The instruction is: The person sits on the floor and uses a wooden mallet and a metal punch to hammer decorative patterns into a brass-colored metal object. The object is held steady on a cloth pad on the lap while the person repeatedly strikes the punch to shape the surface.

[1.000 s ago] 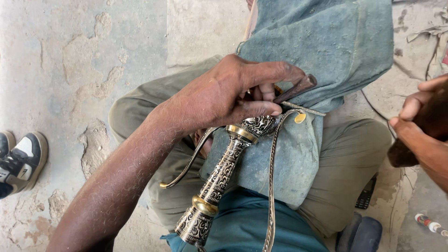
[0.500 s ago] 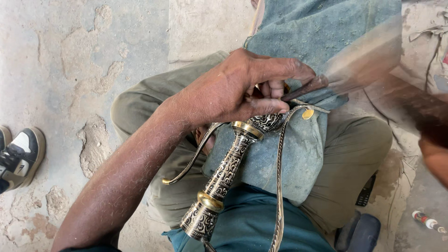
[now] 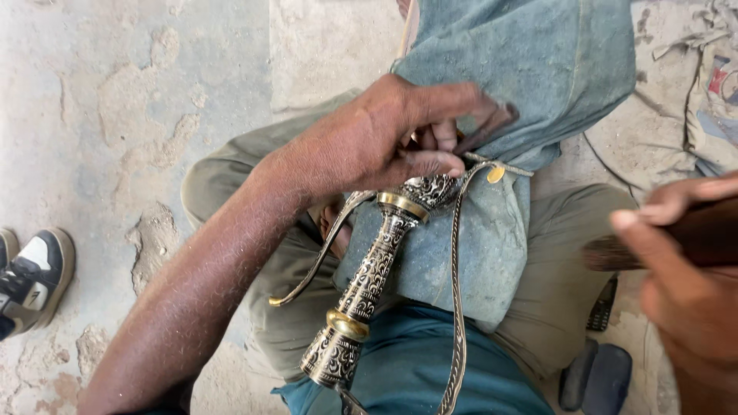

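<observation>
On the seated person's lap, an ornate engraved metal sword hilt (image 3: 369, 284) with brass rings lies across a blue-grey denim pad (image 3: 492, 238). The left hand (image 3: 384, 142) clamps down on the hilt's upper end, fingers pressed together, pinching a small dark tool (image 3: 488, 127) against the metal. A thin curved guard (image 3: 457, 292) sweeps down just beside the grip. Well to the right, the right hand (image 3: 684, 284) is wrapped tight around a dark wooden handle (image 3: 676, 242). A sneaker (image 3: 34, 277) sits far left on the concrete floor (image 3: 115, 115).
</observation>
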